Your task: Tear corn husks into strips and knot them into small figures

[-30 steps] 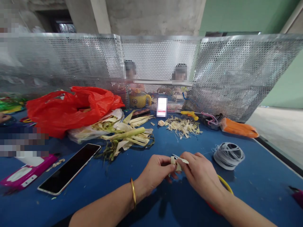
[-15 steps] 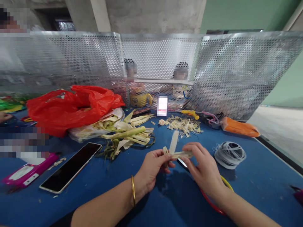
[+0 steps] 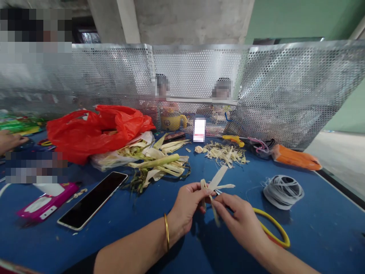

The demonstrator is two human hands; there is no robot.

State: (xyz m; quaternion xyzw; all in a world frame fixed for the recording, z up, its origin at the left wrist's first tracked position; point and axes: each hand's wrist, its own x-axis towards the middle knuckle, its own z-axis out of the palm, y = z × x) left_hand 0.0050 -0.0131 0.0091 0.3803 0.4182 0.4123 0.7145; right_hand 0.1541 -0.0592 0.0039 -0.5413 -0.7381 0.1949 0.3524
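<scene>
My left hand [image 3: 188,203], with a gold bangle on its wrist, pinches a small bundle of pale corn husk strips [image 3: 218,178] between thumb and fingers. One broad strip points up and away, a narrow one sticks out to the right, and a loop stands at the left. My right hand [image 3: 242,215] is closed at the fingertips on a strip that bends down towards me from the bundle. Beneath my right hand lie scissors with a yellow and red handle [image 3: 279,230]; the hand partly hides them.
Husks and stalks [image 3: 159,163] lie by a red plastic bag [image 3: 99,131]. Husk shreds [image 3: 225,153] sit near a lit phone screen [image 3: 199,129]. A dark phone [image 3: 94,199] is at left, a ball of grey twine [image 3: 283,192] at right. A perforated metal screen [image 3: 196,64] stands behind; a person sits left.
My right hand has moved from the strip's right end to a strip hanging down. The broad strip now leans further right. At left, the co-worker's hand shows more.
</scene>
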